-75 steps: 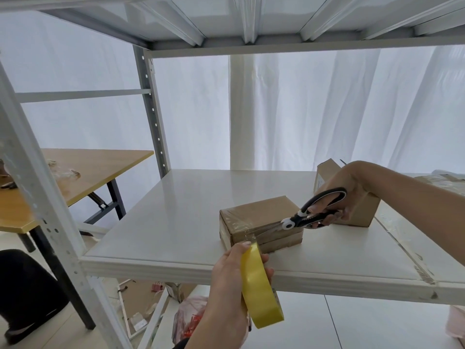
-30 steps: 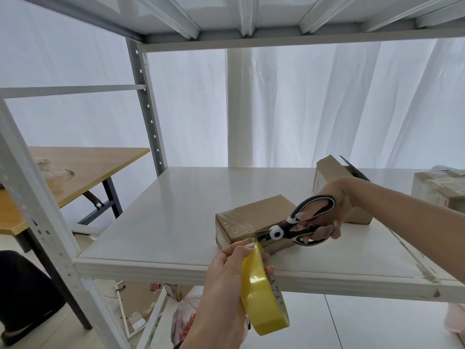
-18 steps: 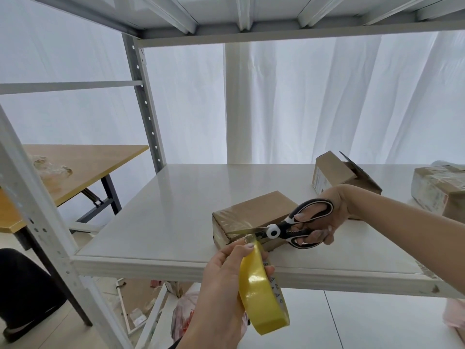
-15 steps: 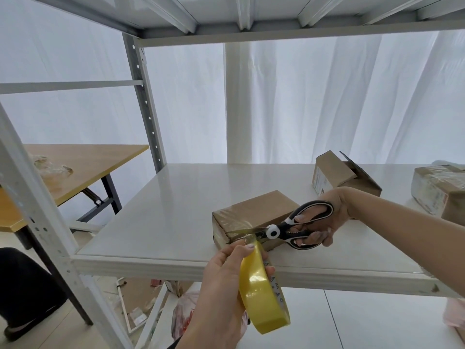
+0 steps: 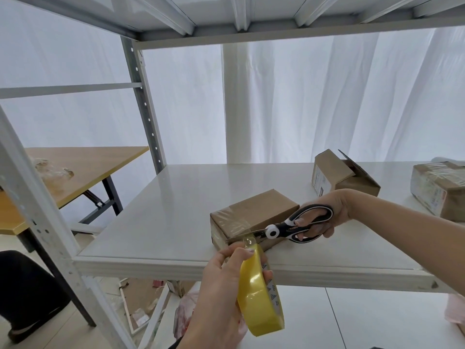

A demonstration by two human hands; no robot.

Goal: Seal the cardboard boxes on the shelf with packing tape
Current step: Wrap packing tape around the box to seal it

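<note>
While your left hand [image 5: 218, 294] clasped the yellow tape roll [image 5: 257, 299], your right hand's [image 5: 336, 209] fingers [image 5: 325, 229] gripped black-and-white scissors [image 5: 273, 232] at the brown cardboard box [image 5: 256, 205].

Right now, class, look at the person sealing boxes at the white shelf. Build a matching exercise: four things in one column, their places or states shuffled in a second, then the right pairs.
Things
1. yellow roll of packing tape
2. black-and-white scissors
3. flat brown cardboard box
4. small cardboard box with an open flap

Places or states
A. at the back of the white shelf
B. gripped by the left hand
C. held by the right hand
D. near the shelf's front edge, clear tape on its near end

Pairs: 1-B, 2-C, 3-D, 4-A
</note>
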